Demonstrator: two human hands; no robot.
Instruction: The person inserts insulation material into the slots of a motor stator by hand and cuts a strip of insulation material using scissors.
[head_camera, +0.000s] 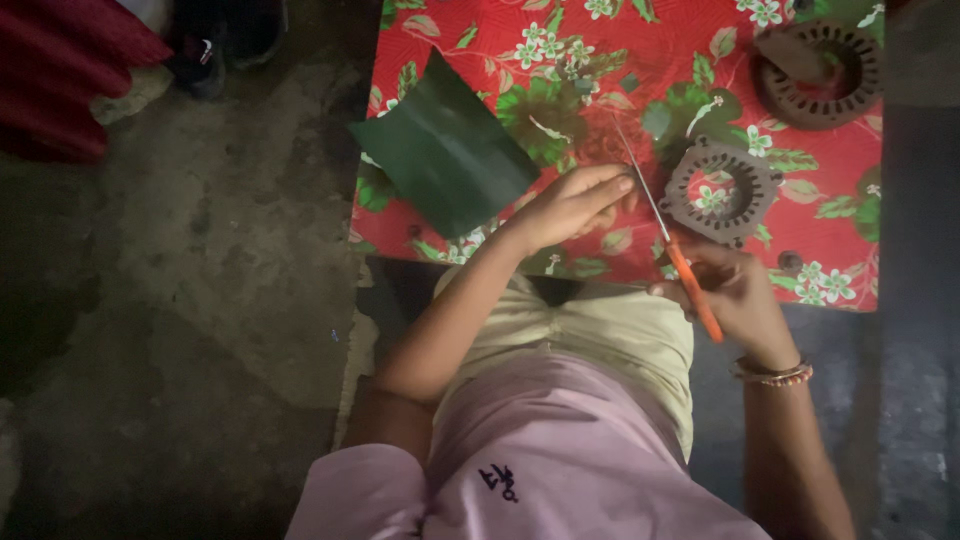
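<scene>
Scissors meet the green sheet on the floral cloth.

My right hand (735, 295) grips the orange-handled scissors (665, 235), fingers closed, blades slanting up-left from it; my left hand (575, 205), fingers curled together, presses the dark green sheet (445, 150) lying left of those blades.

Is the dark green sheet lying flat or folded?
Flat: the dark green sheet lies spread on the red floral cloth, its corner overhanging the edge, no fold visible.

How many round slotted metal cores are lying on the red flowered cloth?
2. One slotted metal core lies beside the scissors near the right hand; the other core sits at the cloth's far right corner, partly cut off.
</scene>
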